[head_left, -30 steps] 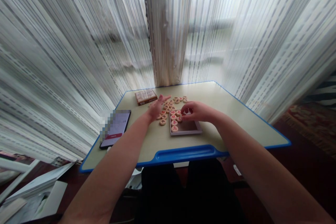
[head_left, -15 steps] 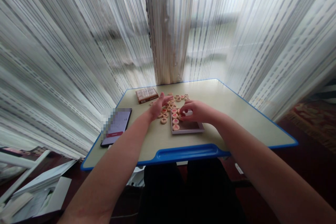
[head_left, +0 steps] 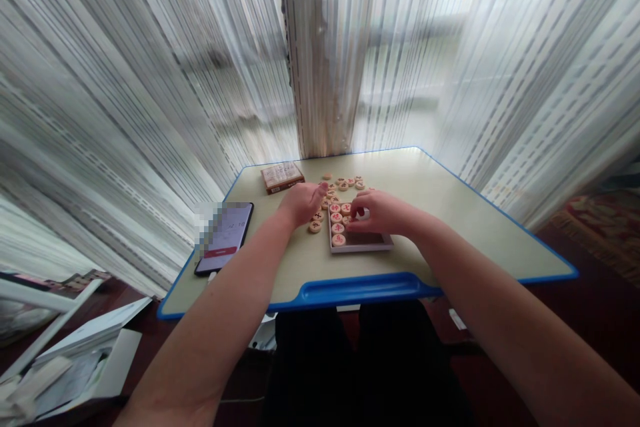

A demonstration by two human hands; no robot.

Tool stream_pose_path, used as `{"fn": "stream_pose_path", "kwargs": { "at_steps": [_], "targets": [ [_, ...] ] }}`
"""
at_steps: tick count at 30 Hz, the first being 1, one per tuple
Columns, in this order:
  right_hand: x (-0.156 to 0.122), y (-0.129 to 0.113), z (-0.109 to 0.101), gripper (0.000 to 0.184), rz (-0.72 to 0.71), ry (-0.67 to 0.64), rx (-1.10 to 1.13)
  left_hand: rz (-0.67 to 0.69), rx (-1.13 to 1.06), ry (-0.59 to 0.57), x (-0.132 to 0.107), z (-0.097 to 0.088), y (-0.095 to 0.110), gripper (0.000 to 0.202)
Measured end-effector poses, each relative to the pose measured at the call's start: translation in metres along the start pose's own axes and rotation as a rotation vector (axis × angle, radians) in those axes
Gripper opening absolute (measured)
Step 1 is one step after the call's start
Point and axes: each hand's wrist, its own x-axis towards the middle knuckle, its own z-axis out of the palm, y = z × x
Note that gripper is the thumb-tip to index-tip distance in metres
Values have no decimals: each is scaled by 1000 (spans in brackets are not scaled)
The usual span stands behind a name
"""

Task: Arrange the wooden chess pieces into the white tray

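Since the earlier frame, the left hand (head_left: pixel 301 203) in the head view has turned inward, left of the tray (head_left: pixel 361 249); I cannot tell whether it holds something. Loose round pieces (head_left: pixel 315 227), without long axis, lie beyond the tray and left of it, where this hand is nearer. Over the tray, the right hand (head_left: pixel 377 212) curls narrowly at one piece (head_left: pixel 347 221), grip unclear.

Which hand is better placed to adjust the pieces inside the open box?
Probably the right hand: it is over the open box, at the pieces inside. The left hand is outside, beside loose pieces.
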Motion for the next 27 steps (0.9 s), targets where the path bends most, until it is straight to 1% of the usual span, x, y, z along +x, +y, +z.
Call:
{"fn": "stream_pose_path", "kwargs": {
  "at_steps": [3,9,12,16,18,21,23,27],
  "targets": [
    [-1,2,-2,26,0,-60,-18,22,6,2,-1,-1,0,69],
    [-3,7,-1,27,14,-130,-60,43,38,-13,-1,-2,1,75],
    [-3,7,-5,31,46,-150,-68,63,86,-45,0,-2,3,70],
    [-6,4,-13,33,120,-138,-40,48,111,-86,1,0,4,50],
    [-7,2,-15,30,132,-160,-16,29,95,-113,0,1,3,43],
    [-8,3,-13,23,114,-194,-2,21,73,-175,0,2,1,49],
    [-7,4,-11,21,107,-193,-17,36,65,-208,0,3,1,52],
    [-7,7,-10,24,111,-154,-67,73,51,-230,1,3,2,54]
  ]
}}
